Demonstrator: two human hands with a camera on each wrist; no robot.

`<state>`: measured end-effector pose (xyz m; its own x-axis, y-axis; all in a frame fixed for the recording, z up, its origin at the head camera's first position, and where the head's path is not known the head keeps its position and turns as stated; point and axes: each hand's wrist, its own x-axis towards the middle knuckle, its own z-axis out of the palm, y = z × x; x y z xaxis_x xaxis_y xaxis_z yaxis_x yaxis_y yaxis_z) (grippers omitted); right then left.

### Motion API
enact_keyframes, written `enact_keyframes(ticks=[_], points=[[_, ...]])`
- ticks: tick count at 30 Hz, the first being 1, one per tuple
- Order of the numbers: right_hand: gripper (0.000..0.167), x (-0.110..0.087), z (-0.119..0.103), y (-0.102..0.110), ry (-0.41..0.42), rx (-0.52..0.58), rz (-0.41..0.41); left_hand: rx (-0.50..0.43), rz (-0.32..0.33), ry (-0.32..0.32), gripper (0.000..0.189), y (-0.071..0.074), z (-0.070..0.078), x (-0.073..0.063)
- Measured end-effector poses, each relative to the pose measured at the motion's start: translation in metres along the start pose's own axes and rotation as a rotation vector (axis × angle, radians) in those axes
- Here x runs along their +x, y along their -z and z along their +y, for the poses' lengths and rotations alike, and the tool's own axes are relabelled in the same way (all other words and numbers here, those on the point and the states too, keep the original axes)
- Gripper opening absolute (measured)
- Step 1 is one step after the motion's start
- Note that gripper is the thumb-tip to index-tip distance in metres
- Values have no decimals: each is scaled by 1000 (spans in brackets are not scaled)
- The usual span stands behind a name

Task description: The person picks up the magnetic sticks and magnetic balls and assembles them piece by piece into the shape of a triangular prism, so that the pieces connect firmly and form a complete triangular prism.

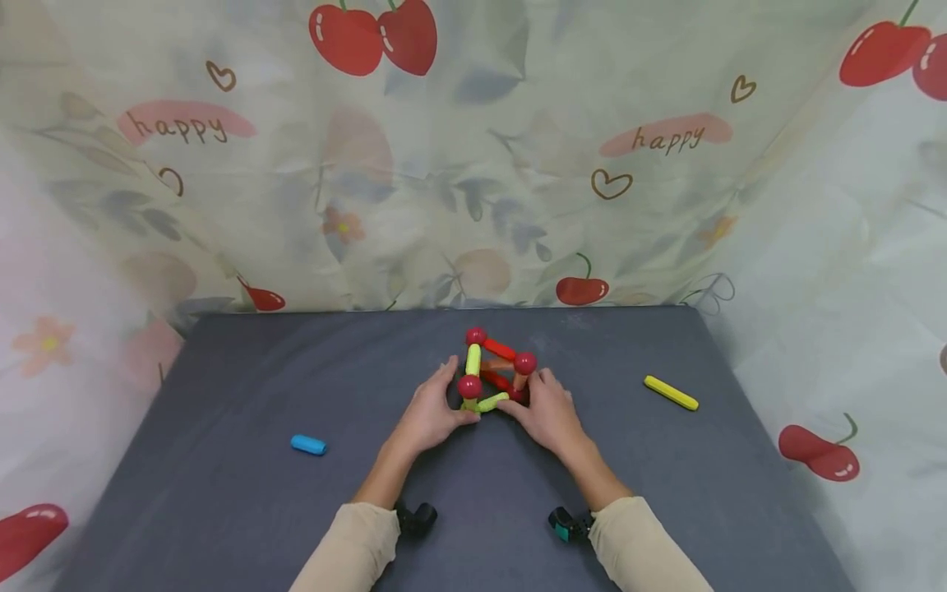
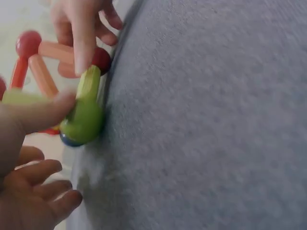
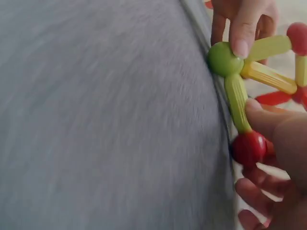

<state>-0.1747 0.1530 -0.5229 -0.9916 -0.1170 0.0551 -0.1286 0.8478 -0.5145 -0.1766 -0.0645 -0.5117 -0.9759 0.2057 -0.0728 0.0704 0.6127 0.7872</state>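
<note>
A frame of coloured rods and balls (image 1: 469, 386) stands on the dark tabletop between both hands. Its visible rods are green, yellow, red and orange. From the left, my left hand (image 1: 432, 415) holds a lower corner, its thumb on a green ball (image 3: 224, 58) and its fingers loosely bent behind. My right hand (image 1: 551, 415) grips the opposite lower corner. There its thumb lies along a light green rod (image 3: 237, 103), and its fingers curve round near a dark red ball (image 3: 248, 147). Where the fingers meet the far side is partly hidden.
A short blue rod (image 1: 307, 445) lies on the grey tabletop (image 1: 244, 510) at the left. Farther right is a longer yellow rod (image 1: 670, 393). Behind the table hangs a patterned curtain (image 1: 459, 205), with more cloth at both sides.
</note>
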Motion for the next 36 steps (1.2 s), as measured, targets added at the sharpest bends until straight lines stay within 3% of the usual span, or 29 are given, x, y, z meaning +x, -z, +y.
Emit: enact_keyframes(ticks=[3,6,10,14,20,27,32,36], points=[[45,-8,4,7,57,-122,-22,28,102,14,72,1,-3,-2],[65,-15,12,14,90,-210,-33,37,170,19,48,1,-3,-3],[88,-19,35,27,79,-318,-35,26,178,42,36,1,-2,-5],[93,-19,74,45,46,-372,3,29,167,67,33,1,-1,-4],[87,-26,129,80,-77,-338,27,16,160,98,32,1,-1,-4],[80,-36,162,99,-208,-273,25,19,171,108,33,0,-2,-5],[50,-40,169,97,-174,-289,94,18,169,120,33,-1,-3,-4],[33,-37,159,97,-103,-309,146,22,172,118,33,-1,-2,-4]])
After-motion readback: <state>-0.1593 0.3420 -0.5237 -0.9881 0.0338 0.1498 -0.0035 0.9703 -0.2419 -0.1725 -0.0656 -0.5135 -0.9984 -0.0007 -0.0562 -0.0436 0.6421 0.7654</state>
